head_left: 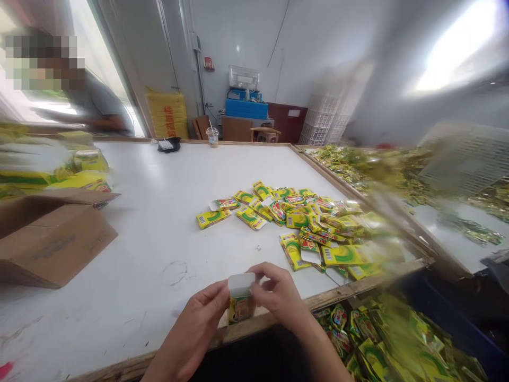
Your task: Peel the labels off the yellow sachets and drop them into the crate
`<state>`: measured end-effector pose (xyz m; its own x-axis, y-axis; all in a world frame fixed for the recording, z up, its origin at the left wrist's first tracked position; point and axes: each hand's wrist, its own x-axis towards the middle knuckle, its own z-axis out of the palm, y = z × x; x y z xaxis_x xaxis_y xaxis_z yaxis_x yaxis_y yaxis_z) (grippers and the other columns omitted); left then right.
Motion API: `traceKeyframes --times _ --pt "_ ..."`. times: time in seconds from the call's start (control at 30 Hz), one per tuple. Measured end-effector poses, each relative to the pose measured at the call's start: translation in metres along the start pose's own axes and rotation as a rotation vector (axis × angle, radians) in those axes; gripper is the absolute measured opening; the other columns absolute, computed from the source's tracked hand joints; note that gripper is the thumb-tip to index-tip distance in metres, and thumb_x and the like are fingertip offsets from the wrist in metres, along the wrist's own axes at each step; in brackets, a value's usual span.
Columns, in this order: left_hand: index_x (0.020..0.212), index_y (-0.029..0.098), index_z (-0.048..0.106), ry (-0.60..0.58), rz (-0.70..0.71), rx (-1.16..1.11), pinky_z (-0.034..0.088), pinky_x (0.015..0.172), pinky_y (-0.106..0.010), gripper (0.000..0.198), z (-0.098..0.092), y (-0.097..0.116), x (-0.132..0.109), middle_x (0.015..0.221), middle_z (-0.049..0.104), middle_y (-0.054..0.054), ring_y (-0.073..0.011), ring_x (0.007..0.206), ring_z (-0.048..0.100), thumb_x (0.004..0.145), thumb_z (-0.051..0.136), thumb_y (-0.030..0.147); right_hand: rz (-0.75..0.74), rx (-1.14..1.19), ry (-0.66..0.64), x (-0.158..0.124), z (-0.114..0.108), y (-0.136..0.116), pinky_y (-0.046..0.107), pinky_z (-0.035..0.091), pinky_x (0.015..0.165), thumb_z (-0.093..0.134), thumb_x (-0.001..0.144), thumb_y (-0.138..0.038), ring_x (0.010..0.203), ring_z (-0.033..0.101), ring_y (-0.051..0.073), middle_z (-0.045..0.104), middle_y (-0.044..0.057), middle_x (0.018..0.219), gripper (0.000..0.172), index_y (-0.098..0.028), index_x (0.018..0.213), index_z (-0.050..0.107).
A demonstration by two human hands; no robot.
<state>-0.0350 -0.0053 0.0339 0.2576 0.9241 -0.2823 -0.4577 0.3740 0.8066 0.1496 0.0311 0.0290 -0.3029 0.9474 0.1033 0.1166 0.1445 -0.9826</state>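
Note:
A small yellow-green box [241, 309] with its white flap raised stands at the table's front edge between my two hands. My left hand [207, 310] pinches its left side near the top with thumb and fingers. On the right side, my right hand [274, 292] has its thumb and index finger closed on the flap's edge. Whatever is inside the box cannot be seen. Beyond my right hand lies a loose pile of similar yellow boxes [298, 217], some with open white flaps.
An open cardboard carton [59, 244] sits at the left, with stacked yellow boxes [89, 180] behind it. A wooden rim [330, 297] edges the white table [151, 223]. Shiny packets [345, 164] cover the right table; yellow packages [382, 350] lie below. A plastic cup [212, 139] and a person stand farther back.

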Motion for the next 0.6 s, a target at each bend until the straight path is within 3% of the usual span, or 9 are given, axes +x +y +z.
traceKeyframes --times 0.17,0.4,0.5,0.6 --pt "0.111 0.019 0.071 0.043 -0.039 -0.001 0.040 0.095 -0.033 0.025 -0.003 -0.002 -0.005 0.113 0.070 -0.006 -0.0253 0.113 0.056 0.088 0.061 0.019 -0.006 0.010 -0.047 0.005 0.001 0.002 0.018 0.041 0.050 0.056 0.079 -0.011 0.053 0.047 0.005 0.058 -0.003 0.083 0.031 -0.023 0.103 0.071" --pt "0.106 0.023 0.071 0.107 -0.021 0.046 0.043 0.089 -0.031 0.021 0.007 -0.001 -0.009 0.113 0.069 -0.003 -0.0213 0.104 0.059 0.087 0.062 0.022 -0.109 -0.067 -0.077 0.002 -0.003 -0.007 0.019 0.043 0.058 0.057 0.078 -0.004 0.063 0.050 0.008 0.061 -0.002 0.082 0.042 -0.028 0.108 0.073" --pt "0.113 0.025 0.069 0.133 0.000 0.158 0.044 0.090 -0.032 0.029 0.003 -0.006 -0.011 0.109 0.071 -0.002 -0.0213 0.101 0.061 0.084 0.066 0.023 -0.159 -0.044 -0.050 0.000 -0.001 -0.005 0.021 0.045 0.060 0.058 0.080 -0.004 0.068 0.055 0.010 0.064 -0.001 0.083 0.038 -0.027 0.106 0.075" --pt "0.109 0.027 0.071 0.284 0.122 0.340 0.045 0.096 -0.034 0.029 -0.006 -0.014 -0.012 0.110 0.073 -0.002 -0.0244 0.110 0.060 0.081 0.072 0.034 -0.209 0.031 -0.030 0.001 -0.001 -0.001 0.023 0.049 0.063 0.062 0.085 -0.012 0.073 0.061 0.013 0.067 0.002 0.086 0.025 -0.026 0.098 0.078"
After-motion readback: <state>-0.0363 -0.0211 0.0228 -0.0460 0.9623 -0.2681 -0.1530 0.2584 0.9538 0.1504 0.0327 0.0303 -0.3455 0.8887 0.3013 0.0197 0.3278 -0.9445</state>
